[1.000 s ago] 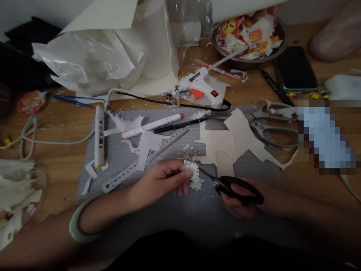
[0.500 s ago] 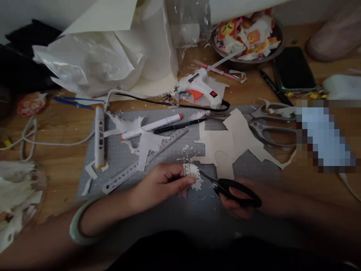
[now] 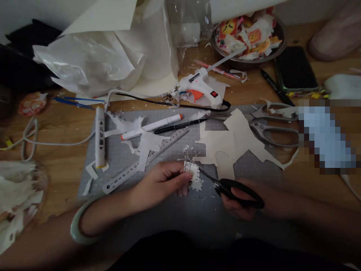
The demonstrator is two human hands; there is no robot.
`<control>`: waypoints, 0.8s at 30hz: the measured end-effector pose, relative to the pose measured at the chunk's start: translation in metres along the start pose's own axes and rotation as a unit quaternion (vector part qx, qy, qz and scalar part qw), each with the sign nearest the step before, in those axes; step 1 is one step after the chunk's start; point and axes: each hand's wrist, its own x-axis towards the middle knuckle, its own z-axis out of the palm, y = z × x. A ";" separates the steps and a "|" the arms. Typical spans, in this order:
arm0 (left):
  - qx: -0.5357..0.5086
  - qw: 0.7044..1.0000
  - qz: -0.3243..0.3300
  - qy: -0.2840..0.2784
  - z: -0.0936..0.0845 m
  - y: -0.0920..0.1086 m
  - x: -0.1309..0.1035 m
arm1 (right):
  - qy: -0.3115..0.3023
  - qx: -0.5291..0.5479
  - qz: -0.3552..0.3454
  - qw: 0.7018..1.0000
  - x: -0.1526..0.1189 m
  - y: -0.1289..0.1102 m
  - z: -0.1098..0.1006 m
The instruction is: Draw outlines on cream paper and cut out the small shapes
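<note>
Between the thumb and fingers of my left hand is a small white paper cutout with black outlines and a scalloped edge. My right hand grips black-handled scissors, with fingers through the loops. The scissor blades lie along the upper right edge of the cutout; whether they are parted I cannot make out. Tiny paper clippings are scattered on the grey cutting mat under and around both hands. Just beyond the scissors lie larger cream paper offcuts.
A steel ruler, a white marker and paper scraps lie on the mat's left. Behind them rests a white glue gun with its cable. Large grey scissors lie right. A metal bowl of scraps and a phone stand farther back.
The cutout has turned slightly in my left hand, and more of its outlined face shows. My right hand with the scissors has shifted a little to the right.
</note>
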 end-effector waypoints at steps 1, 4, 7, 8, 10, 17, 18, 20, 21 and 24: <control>-0.007 1.000 -0.004 0.001 0.000 0.000 0.000 | 0.002 -0.002 -0.001 1.000 0.000 0.000 0.000; -0.020 1.000 -0.011 0.004 -0.001 0.001 0.000 | 0.002 0.001 -0.011 1.000 0.000 0.002 -0.001; -0.026 1.000 -0.015 0.003 -0.001 0.003 -0.001 | -0.004 0.010 -0.014 1.000 0.001 0.002 -0.001; -0.032 0.999 -0.017 0.004 -0.001 0.003 -0.001 | -0.002 0.013 -0.012 1.000 0.001 0.002 -0.001; -0.047 0.999 -0.023 0.007 -0.001 0.003 -0.001 | 0.007 0.015 -0.007 1.000 0.001 0.001 0.000; -0.106 0.993 -0.045 0.022 -0.003 0.003 0.001 | 0.010 0.007 -0.011 1.000 0.001 0.001 0.000; -0.113 0.992 -0.046 0.025 -0.003 0.003 0.001 | 0.009 0.010 -0.011 1.000 0.001 0.001 0.000; -0.127 0.990 -0.047 0.031 -0.003 0.003 0.001 | 0.006 0.012 -0.010 1.000 0.001 0.001 0.000; -0.133 0.989 -0.050 0.035 -0.002 0.002 0.001 | 0.006 0.010 -0.012 1.000 0.001 0.001 -0.001; -0.149 0.986 -0.058 0.042 -0.002 0.002 0.001 | 0.006 0.004 -0.013 1.000 0.001 0.001 -0.001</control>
